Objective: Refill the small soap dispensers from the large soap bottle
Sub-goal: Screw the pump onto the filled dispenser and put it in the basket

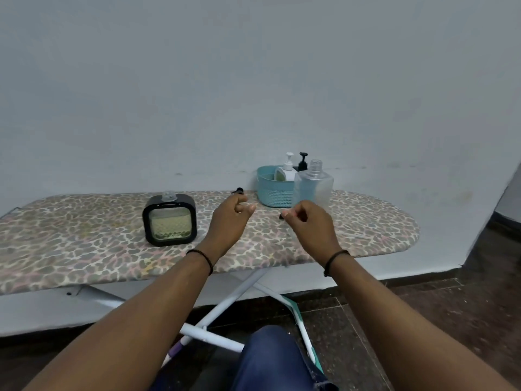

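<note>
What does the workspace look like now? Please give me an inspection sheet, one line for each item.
Surface: ironing board with a leopard-print cover, on folding metal legs.
Job's things: square black-framed dispenser, cap off, partly filled with yellowish liquid; clear bottle, cap off, beside the basket; white pump bottle and black pump bottle in or behind the teal basket.
Clutter: small black part on the board behind the left hand, too small to identify.
Grip: left hand and right hand hover over the board, fingers loosely curled, nothing clearly held.
Cables: nothing seen.
Surroundings: plain grey wall, dark tiled floor.
</note>
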